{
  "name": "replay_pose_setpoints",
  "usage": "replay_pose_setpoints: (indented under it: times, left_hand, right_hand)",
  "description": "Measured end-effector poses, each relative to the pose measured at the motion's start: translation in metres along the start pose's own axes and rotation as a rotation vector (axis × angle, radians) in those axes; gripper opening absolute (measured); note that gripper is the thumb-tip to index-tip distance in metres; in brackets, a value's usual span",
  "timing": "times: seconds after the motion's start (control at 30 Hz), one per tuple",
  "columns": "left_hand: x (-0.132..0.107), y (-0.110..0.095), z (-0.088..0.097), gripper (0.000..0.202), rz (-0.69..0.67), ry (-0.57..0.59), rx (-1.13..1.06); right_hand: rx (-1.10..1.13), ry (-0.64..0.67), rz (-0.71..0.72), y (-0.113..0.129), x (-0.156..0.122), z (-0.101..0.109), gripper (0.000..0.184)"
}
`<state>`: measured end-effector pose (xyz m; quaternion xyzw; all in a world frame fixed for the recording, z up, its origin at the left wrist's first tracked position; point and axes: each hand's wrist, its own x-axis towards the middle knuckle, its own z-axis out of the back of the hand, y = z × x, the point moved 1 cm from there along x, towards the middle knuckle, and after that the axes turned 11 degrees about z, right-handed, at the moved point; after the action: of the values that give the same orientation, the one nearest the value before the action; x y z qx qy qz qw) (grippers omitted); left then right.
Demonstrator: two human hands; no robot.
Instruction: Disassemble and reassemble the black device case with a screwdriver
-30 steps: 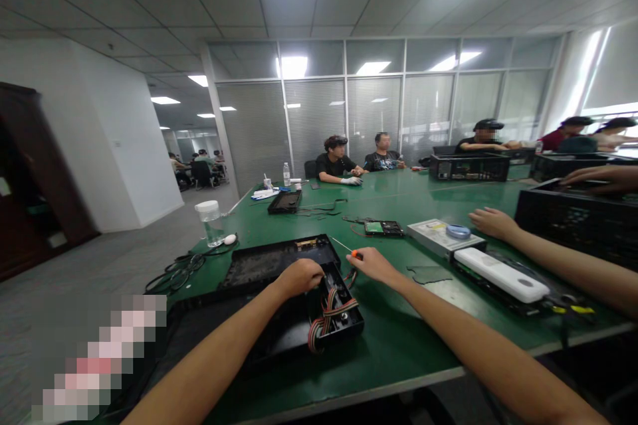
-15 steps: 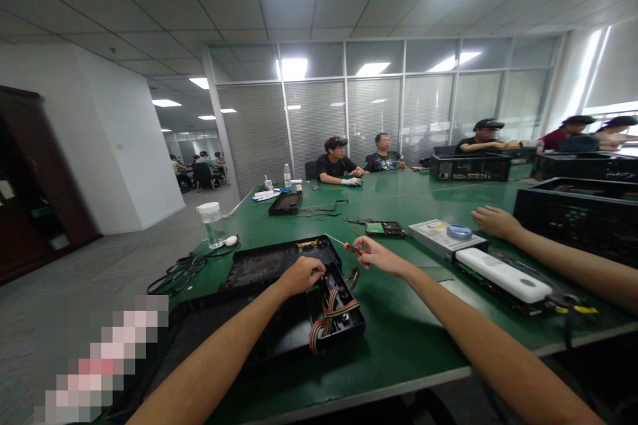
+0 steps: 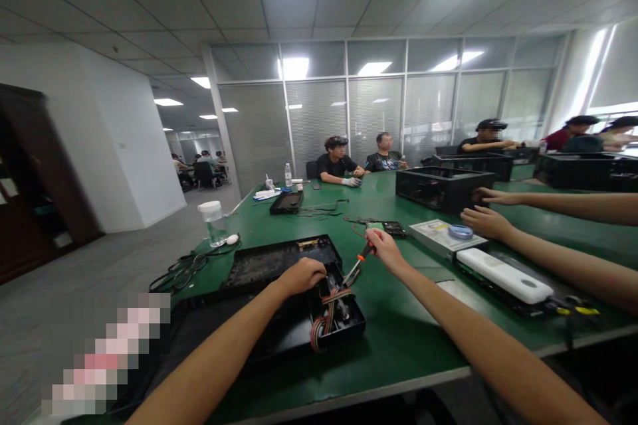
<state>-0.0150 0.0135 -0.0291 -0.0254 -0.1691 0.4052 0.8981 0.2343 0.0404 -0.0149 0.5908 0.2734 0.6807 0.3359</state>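
My right hand (image 3: 387, 251) is closed round the handle of a screwdriver (image 3: 366, 250) with black and orange on it. Its shaft slants down to the left, toward the far side of a narrow bay in a black metal computer case (image 3: 279, 335); I cannot tell whether the tip touches anything. Striped red, black and pale wires (image 3: 329, 311) lie looped over this bay. My left hand (image 3: 303, 275) is closed at the bay's far left edge, with its fingertips partly hidden against the case. Behind the case lies a dusty black panel (image 3: 279, 262).
At right are a silver drive (image 3: 438, 238) with a blue roll (image 3: 460, 231) on it and a white bar-shaped box (image 3: 503, 274). Another person's hands (image 3: 491, 219) touch a black computer tower (image 3: 438, 187). A lidded water jar (image 3: 213, 222) and black cables (image 3: 182, 272) stand left.
My right hand has turned the screwdriver from pointing up-left to pointing down-left at the case. My left hand stays put. The co-worker's computer tower has shifted left and farther off, now with two hands at it.
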Motion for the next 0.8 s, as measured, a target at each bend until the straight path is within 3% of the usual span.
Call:
replay_pose_setpoints:
  times: [0.1,0.23,0.37,0.63,0.8]
  left_hand:
    - [0.000,-0.001,0.002,0.012,0.033,0.023,-0.017]
    - [0.001,-0.002,0.002,0.015,0.073,0.035,-0.043]
    - [0.002,-0.001,0.000,0.016,0.082,0.039,-0.048]
    - [0.004,-0.003,0.002,0.018,0.113,0.062,-0.047]
    - [0.004,-0.005,0.002,0.020,0.097,0.059,-0.036]
  right_hand:
    - [-0.033,-0.002,-0.005,0.000,-0.003,-0.005,0.041]
    - [-0.213,0.118,0.136,0.007,-0.010,-0.011,0.036]
    - [-0.324,0.132,0.243,0.013,-0.014,-0.012,0.029]
    - [-0.457,0.222,0.317,0.021,-0.015,-0.010,0.026]
    - [-0.762,0.322,0.363,0.048,-0.015,-0.016,0.034]
